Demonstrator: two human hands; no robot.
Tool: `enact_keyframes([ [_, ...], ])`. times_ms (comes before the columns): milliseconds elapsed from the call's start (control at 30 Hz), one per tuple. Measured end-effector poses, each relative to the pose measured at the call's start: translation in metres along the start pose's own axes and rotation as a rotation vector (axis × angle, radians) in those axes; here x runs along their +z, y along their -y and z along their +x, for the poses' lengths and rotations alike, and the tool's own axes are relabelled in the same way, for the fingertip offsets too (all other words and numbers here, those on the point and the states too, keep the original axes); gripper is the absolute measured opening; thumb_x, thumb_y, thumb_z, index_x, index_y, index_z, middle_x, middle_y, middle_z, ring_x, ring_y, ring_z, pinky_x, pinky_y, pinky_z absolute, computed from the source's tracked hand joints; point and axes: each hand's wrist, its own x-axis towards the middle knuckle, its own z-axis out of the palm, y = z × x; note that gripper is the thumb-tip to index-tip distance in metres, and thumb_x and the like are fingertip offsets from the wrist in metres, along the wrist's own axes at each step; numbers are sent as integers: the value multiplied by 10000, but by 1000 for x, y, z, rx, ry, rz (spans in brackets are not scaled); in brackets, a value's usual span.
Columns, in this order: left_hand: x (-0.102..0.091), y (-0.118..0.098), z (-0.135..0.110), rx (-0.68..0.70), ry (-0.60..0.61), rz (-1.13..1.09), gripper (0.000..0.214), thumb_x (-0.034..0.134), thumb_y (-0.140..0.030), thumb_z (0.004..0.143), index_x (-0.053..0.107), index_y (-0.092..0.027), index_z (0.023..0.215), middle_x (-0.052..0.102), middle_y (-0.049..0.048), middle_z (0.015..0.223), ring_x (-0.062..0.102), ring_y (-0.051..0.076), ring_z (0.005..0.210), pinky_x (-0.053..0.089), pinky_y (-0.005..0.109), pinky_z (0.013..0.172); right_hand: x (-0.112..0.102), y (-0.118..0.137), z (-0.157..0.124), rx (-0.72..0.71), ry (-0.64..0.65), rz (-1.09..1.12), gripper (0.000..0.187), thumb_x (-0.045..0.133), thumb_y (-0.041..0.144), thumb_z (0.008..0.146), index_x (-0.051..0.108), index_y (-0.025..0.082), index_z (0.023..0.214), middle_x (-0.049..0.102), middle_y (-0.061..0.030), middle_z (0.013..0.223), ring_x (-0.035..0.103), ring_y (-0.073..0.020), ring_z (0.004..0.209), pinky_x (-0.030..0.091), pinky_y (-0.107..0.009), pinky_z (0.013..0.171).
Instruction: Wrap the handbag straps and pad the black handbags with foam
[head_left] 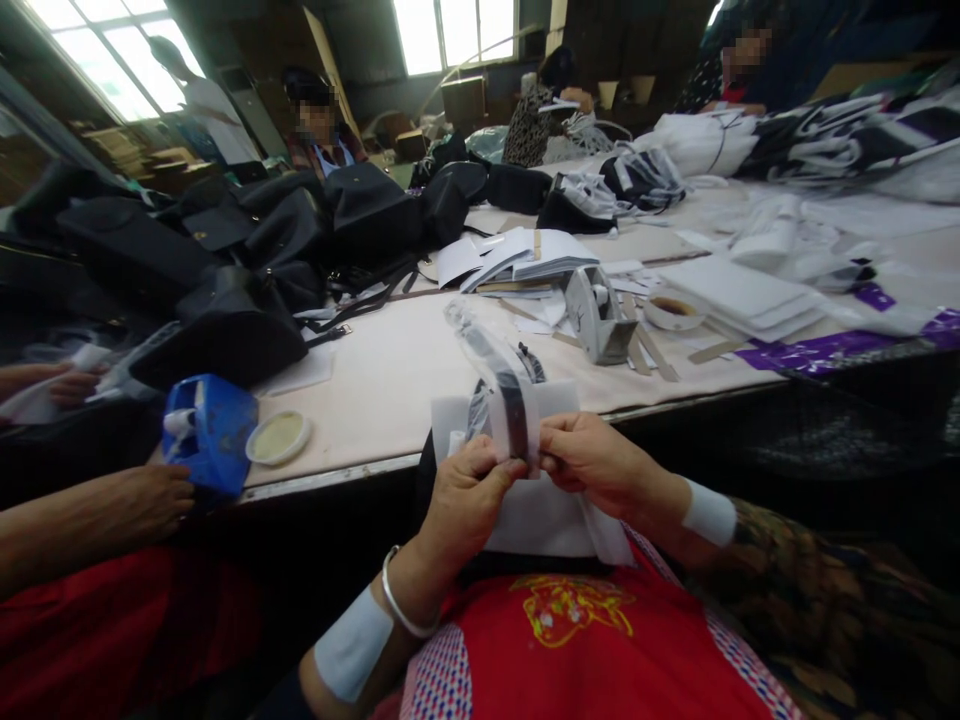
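Note:
In front of my body, a dark strap [516, 420] is partly covered by a pale wrapping strip. My left hand [466, 500] is closed, its thumb and fingers pinching the strap's near end. Just to the right, my right hand [600, 460] is closed too, its fingertips pinching the edge of the same wrapping beside the strap. Clear plastic [469, 335] runs along the strap's far end. Beneath both hands lies a white sheet [536, 520] over a black item that is mostly hidden.
Black bags [225, 330] are heaped at the left. A blue tape dispenser [210, 430] and a round dish [277, 438] stand by the table edge, near a co-worker's hand [154, 505]. Farther right are a grey tape dispenser [600, 315], white sheets [742, 290] and purple plastic [795, 355].

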Motion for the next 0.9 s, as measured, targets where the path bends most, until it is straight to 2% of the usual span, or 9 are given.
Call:
enact_keyframes([
  [100,2,-1,-2,-86,-44,51,203,693,-333,834,740,-181,708,653,11,683,569,145,667,443,252,638,1,-1,3,-98,-46,-145,249,681,342,739,565,169,603,502,50,505,330,-55,424,209,-212,414],
  [200,3,-3,-3,-208,-67,48,288,683,-384,833,697,-166,644,544,-32,502,453,100,476,333,228,480,-2,-4,3,-327,-95,-502,185,591,226,776,577,170,600,539,30,546,434,-86,517,314,-218,496],
  [333,4,-2,-2,-278,-49,-8,360,702,-457,814,673,-156,619,545,-34,469,425,82,430,292,218,452,-7,-10,-1,-695,-121,-883,247,511,168,846,495,188,601,503,22,582,438,-105,572,332,-243,563],
  [433,4,0,-2,-282,-43,-83,346,700,-475,818,696,-160,676,560,-31,494,450,86,443,310,216,463,-10,-10,-4,-821,-54,-925,251,481,189,907,525,188,660,546,-4,654,466,-122,623,376,-256,615],
  [500,3,0,-2,-258,-45,-99,314,688,-457,836,705,-169,713,571,-28,525,473,94,467,331,217,474,-10,-6,-6,-750,37,-828,245,485,226,924,576,181,702,576,-12,688,495,-129,651,405,-255,634],
  [567,3,-1,-3,-188,-54,-36,286,679,-423,854,699,-179,706,579,-19,571,499,106,512,365,222,500,-8,-1,-6,-561,103,-645,276,522,315,928,627,171,718,599,-11,679,517,-128,646,416,-250,618],
  [700,5,-2,-5,86,-80,187,273,626,-323,912,688,-187,683,587,14,706,548,135,665,431,244,614,0,1,-3,-218,-10,-272,387,713,496,804,665,149,640,603,-1,597,490,-104,563,376,-237,545],
  [800,4,2,-5,281,-88,317,282,594,-229,925,653,-178,655,531,12,698,525,138,684,421,250,633,4,-6,-2,-86,-43,-106,380,795,497,714,674,142,654,541,33,540,393,-72,487,289,-224,476],
  [900,1,7,-5,413,-38,434,294,575,-207,935,618,-172,647,496,13,698,498,135,661,406,254,611,1,-11,-5,-61,-19,-108,365,794,476,711,666,138,657,479,55,516,341,-64,478,251,-221,465],
])
